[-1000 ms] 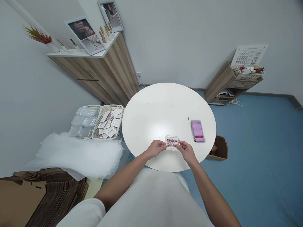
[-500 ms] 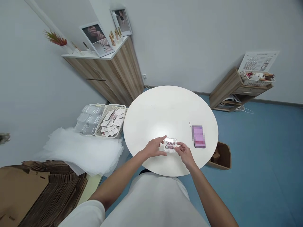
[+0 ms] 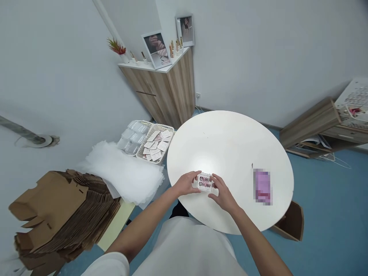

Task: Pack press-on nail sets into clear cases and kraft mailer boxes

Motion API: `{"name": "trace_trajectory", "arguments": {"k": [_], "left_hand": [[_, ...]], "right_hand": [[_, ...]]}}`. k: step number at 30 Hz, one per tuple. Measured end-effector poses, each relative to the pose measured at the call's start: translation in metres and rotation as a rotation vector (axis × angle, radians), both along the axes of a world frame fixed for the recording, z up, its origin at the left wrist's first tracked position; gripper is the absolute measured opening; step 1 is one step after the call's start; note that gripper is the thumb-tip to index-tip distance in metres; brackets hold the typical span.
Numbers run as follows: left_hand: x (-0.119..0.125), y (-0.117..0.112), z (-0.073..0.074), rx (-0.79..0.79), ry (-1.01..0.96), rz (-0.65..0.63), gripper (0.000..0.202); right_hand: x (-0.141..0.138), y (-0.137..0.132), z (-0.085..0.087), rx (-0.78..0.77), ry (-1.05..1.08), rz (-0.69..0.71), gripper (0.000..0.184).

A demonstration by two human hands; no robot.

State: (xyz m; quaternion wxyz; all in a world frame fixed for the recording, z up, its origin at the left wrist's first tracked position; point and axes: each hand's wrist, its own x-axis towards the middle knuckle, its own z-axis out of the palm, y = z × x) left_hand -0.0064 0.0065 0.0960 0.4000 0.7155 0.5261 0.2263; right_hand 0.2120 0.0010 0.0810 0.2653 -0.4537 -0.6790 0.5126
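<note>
A small clear plastic box point(image 3: 204, 181) with rows of pink and dark press-on nails sits at the near edge of the round white table point(image 3: 230, 145). My left hand point(image 3: 185, 183) grips its left end, fingers curled round it. My right hand point(image 3: 221, 192) holds its right end, with the fingers bent over the box's top and side. Both hands rest low on the tabletop.
A purple blurred flat object point(image 3: 262, 186) lies on the table's right side. Left of the table stand two baskets, one with cards point(image 3: 156, 145) and one with clear boxes point(image 3: 133, 137), beside white foam sheets point(image 3: 120, 174) and stacked flat cardboard point(image 3: 63, 211). A cardboard box point(image 3: 293, 222) sits on the floor.
The view has swung left, so the table and hands sit further right. Both hands have closed more tightly round the nail box, which stays on the table.
</note>
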Motion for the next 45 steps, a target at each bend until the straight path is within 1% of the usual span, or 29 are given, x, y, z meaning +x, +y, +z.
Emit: {"name": "trace_trajectory", "arguments": {"k": [5, 9, 11, 14, 17, 19, 22, 26, 31, 34, 37, 45], "left_hand": [[-0.045, 0.017, -0.017, -0.03, 0.0, 0.091, 0.077], [-0.082, 0.037, -0.039, -0.093, 0.073, 0.197, 0.064], [-0.098, 0.048, -0.052, -0.107, 0.069, 0.227, 0.06], [-0.115, 0.065, -0.069, -0.163, 0.032, 0.272, 0.059], [-0.123, 0.081, -0.081, -0.237, 0.023, 0.314, 0.062], [-0.125, 0.091, -0.085, -0.265, 0.028, 0.325, 0.064], [-0.126, 0.102, -0.086, -0.303, 0.05, 0.344, 0.066], [-0.128, 0.107, -0.089, -0.347, 0.061, 0.358, 0.068], [-0.131, 0.103, -0.098, -0.334, 0.041, 0.361, 0.069], [-0.132, 0.1, -0.101, -0.323, 0.032, 0.362, 0.069], [-0.132, 0.097, -0.1, -0.329, 0.032, 0.363, 0.07], [-0.13, 0.091, -0.093, -0.338, -0.016, 0.382, 0.078]], "right_hand": [[-0.056, 0.028, -0.016, 0.104, -0.122, -0.018, 0.052], [-0.107, 0.057, -0.031, 0.136, -0.239, -0.055, 0.047], [-0.13, 0.071, -0.041, 0.13, -0.276, -0.062, 0.044], [-0.157, 0.089, -0.059, 0.13, -0.314, -0.077, 0.04], [-0.174, 0.106, -0.075, 0.131, -0.352, -0.075, 0.038], [-0.182, 0.117, -0.083, 0.119, -0.374, -0.066, 0.04], [-0.189, 0.131, -0.091, 0.09, -0.405, -0.064, 0.043], [-0.195, 0.14, -0.096, 0.068, -0.421, -0.063, 0.042], [-0.197, 0.139, -0.1, 0.082, -0.385, -0.055, 0.04], [-0.196, 0.137, -0.1, 0.075, -0.37, -0.056, 0.041], [-0.196, 0.136, -0.1, 0.069, -0.365, -0.069, 0.044], [-0.193, 0.124, -0.094, 0.054, -0.33, -0.078, 0.057]]}}
